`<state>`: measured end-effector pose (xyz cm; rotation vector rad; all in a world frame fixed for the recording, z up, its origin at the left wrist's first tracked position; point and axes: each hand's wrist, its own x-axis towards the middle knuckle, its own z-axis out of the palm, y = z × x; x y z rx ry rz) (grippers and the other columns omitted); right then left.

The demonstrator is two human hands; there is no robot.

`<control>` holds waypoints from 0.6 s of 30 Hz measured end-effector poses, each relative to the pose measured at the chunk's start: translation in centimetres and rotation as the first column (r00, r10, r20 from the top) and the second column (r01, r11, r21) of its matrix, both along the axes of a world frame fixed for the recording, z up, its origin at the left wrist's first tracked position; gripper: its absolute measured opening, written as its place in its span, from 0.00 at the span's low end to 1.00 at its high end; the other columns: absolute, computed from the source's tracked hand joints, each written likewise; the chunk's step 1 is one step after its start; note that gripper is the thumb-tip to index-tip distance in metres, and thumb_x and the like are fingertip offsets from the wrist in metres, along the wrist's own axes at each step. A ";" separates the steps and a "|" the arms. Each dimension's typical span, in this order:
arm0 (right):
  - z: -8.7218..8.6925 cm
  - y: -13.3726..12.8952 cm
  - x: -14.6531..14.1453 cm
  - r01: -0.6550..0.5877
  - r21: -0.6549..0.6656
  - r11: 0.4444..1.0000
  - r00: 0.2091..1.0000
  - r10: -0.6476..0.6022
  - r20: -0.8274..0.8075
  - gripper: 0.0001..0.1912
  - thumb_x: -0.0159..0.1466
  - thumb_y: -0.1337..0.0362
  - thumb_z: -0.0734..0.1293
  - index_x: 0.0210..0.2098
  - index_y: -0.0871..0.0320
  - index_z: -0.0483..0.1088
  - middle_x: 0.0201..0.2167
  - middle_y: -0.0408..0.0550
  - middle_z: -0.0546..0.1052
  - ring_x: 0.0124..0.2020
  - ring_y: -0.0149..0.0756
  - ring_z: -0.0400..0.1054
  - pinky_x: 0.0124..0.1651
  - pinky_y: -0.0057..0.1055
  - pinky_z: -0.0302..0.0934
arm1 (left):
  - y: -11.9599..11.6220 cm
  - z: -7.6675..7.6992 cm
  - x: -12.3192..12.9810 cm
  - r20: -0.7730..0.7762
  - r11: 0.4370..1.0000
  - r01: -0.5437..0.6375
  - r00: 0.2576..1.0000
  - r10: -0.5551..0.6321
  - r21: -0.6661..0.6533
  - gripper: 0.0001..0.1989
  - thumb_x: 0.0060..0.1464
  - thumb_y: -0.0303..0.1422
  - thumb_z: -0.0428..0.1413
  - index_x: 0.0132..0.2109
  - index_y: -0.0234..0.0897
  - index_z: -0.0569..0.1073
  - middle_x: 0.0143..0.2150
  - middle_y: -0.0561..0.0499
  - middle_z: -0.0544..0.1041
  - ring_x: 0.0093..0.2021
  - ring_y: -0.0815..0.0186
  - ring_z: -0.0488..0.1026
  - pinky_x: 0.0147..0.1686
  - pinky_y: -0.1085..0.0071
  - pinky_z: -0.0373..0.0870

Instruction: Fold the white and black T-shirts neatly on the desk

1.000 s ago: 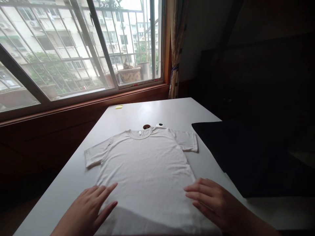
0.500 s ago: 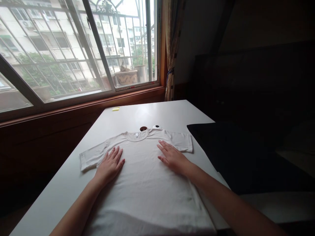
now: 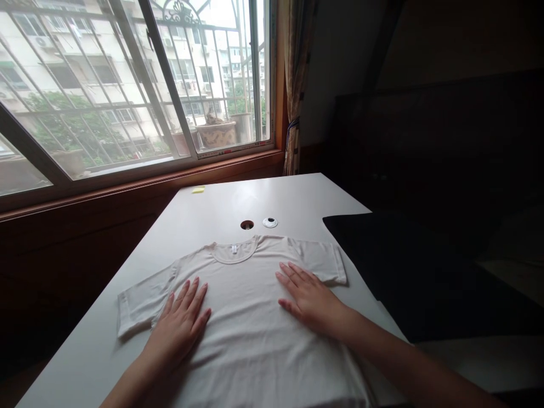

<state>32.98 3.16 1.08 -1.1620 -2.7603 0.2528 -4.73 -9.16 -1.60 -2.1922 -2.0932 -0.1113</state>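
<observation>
A white short-sleeved T-shirt (image 3: 242,317) lies spread on a white table (image 3: 221,209), its neckline toward the far end and its sleeves out to both sides. My left hand (image 3: 181,317) rests flat on the chest near the left sleeve, fingers stretched out. On the other side, my right hand (image 3: 308,297) lies flat on the cloth below the right sleeve, fingers apart. Creases run across the fabric between and below the hands. The shirt's lower end runs out of the bottom of the view.
Beyond the collar are a round hole (image 3: 247,225) in the tabletop and a white ring-shaped cover (image 3: 270,222). A yellow slip (image 3: 198,190) lies near the far left corner. Dark cloth (image 3: 408,272) borders the right edge. A window (image 3: 127,85) and curtain (image 3: 294,90) stand behind.
The shirt has slid toward me together with both hands, which stay flat on it. The round hole and the ring-shaped cover now show fully beyond the collar.
</observation>
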 end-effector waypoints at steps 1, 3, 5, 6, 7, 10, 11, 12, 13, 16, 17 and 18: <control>0.1 0.1 -0.1 0.021 0.001 1.000 1.000 -0.021 -0.011 0.37 0.74 0.40 0.51 0.74 0.54 0.54 0.76 0.52 0.51 0.75 0.52 0.45 0.73 0.54 0.46 | 0.2 0.0 -0.1 -0.003 1.000 0.006 1.000 -0.006 0.006 0.32 0.70 0.50 0.42 0.75 0.43 0.55 0.77 0.44 0.52 0.76 0.48 0.49 0.70 0.42 0.52; 0.6 1.0 -0.8 0.066 0.011 0.998 0.997 -0.066 -0.038 0.36 0.74 0.41 0.50 0.74 0.52 0.54 0.76 0.51 0.52 0.75 0.52 0.46 0.72 0.54 0.48 | 1.3 0.4 -0.2 -0.009 1.000 0.009 1.000 -0.009 0.030 0.33 0.70 0.51 0.42 0.74 0.39 0.58 0.77 0.42 0.53 0.76 0.48 0.50 0.70 0.43 0.51; 1.0 2.6 -2.2 0.076 0.028 0.997 0.996 -0.075 -0.056 0.37 0.74 0.42 0.50 0.75 0.55 0.53 0.76 0.52 0.50 0.76 0.50 0.44 0.74 0.51 0.45 | 3.5 1.1 0.0 -0.013 0.999 -0.016 1.000 0.016 0.041 0.34 0.70 0.51 0.41 0.74 0.36 0.59 0.77 0.40 0.53 0.76 0.48 0.49 0.71 0.45 0.49; 1.2 3.6 -3.1 0.068 0.030 0.997 0.996 -0.067 -0.055 0.37 0.75 0.42 0.50 0.75 0.57 0.52 0.77 0.53 0.49 0.76 0.49 0.42 0.75 0.49 0.42 | 4.9 1.5 0.1 -0.012 0.999 -0.041 0.999 0.042 0.030 0.35 0.70 0.51 0.41 0.74 0.34 0.58 0.77 0.39 0.53 0.76 0.49 0.48 0.72 0.46 0.48; 1.3 4.7 -4.0 0.058 0.026 0.998 0.997 -0.056 -0.049 0.38 0.75 0.43 0.50 0.75 0.59 0.51 0.77 0.54 0.48 0.77 0.49 0.41 0.75 0.47 0.39 | 6.3 1.9 0.3 -0.009 0.997 -0.076 0.997 0.077 0.006 0.35 0.70 0.50 0.40 0.74 0.32 0.57 0.77 0.38 0.53 0.77 0.49 0.48 0.72 0.47 0.47; 1.2 7.7 -6.4 0.043 -0.015 0.999 0.999 -0.043 -0.020 0.38 0.75 0.46 0.50 0.75 0.65 0.50 0.77 0.58 0.47 0.77 0.47 0.39 0.76 0.46 0.36 | 10.3 2.6 0.8 0.009 0.977 -0.209 0.978 0.209 -0.050 0.35 0.70 0.48 0.39 0.74 0.28 0.56 0.77 0.35 0.52 0.76 0.47 0.48 0.71 0.47 0.48; 1.0 8.5 -6.9 0.044 -0.027 0.999 0.999 -0.045 -0.012 0.38 0.75 0.46 0.50 0.75 0.65 0.50 0.77 0.58 0.46 0.77 0.46 0.38 0.76 0.46 0.35 | 11.3 2.7 0.8 0.017 0.969 -0.242 0.970 0.244 -0.056 0.35 0.71 0.48 0.39 0.74 0.27 0.56 0.77 0.34 0.51 0.76 0.47 0.48 0.71 0.47 0.48; 0.8 9.2 -7.2 0.047 -0.034 0.998 0.999 -0.047 -0.006 0.39 0.75 0.45 0.50 0.75 0.66 0.49 0.77 0.58 0.45 0.77 0.46 0.37 0.76 0.47 0.34 | 12.1 2.7 0.8 0.024 0.962 -0.266 0.963 0.268 -0.056 0.35 0.71 0.47 0.38 0.74 0.27 0.56 0.77 0.34 0.51 0.76 0.46 0.48 0.71 0.46 0.48; 0.7 9.9 -7.3 0.050 -0.039 0.998 0.999 -0.050 -0.001 0.40 0.75 0.44 0.49 0.75 0.66 0.48 0.77 0.57 0.45 0.77 0.46 0.36 0.76 0.47 0.33 | 12.7 2.6 0.6 0.031 0.959 -0.280 0.959 0.282 -0.052 0.35 0.71 0.47 0.37 0.74 0.27 0.56 0.77 0.35 0.50 0.76 0.47 0.48 0.71 0.46 0.48; 0.3 11.4 -6.9 0.071 -0.053 0.996 0.997 -0.070 0.017 0.42 0.74 0.42 0.48 0.76 0.65 0.46 0.77 0.56 0.43 0.77 0.47 0.35 0.76 0.47 0.31 | 13.3 2.1 -0.1 0.041 0.958 -0.282 0.958 0.284 -0.046 0.36 0.71 0.48 0.36 0.74 0.28 0.55 0.77 0.36 0.49 0.77 0.48 0.46 0.71 0.46 0.46; 0.2 11.9 -6.5 0.080 -0.058 0.995 0.997 -0.079 0.027 0.42 0.74 0.41 0.48 0.76 0.64 0.46 0.77 0.56 0.43 0.77 0.47 0.35 0.76 0.47 0.30 | 13.3 2.0 -0.4 0.044 0.960 -0.276 0.960 0.278 -0.047 0.36 0.71 0.49 0.36 0.74 0.29 0.55 0.77 0.37 0.49 0.77 0.48 0.46 0.71 0.46 0.45; 0.2 12.3 -6.1 0.091 -0.064 0.994 0.995 -0.089 0.037 0.42 0.73 0.40 0.48 0.76 0.63 0.46 0.78 0.55 0.42 0.77 0.47 0.35 0.76 0.48 0.30 | 13.3 1.9 -0.6 0.047 0.962 -0.270 0.961 0.272 -0.047 0.36 0.70 0.49 0.36 0.74 0.30 0.54 0.78 0.37 0.49 0.77 0.49 0.46 0.71 0.46 0.45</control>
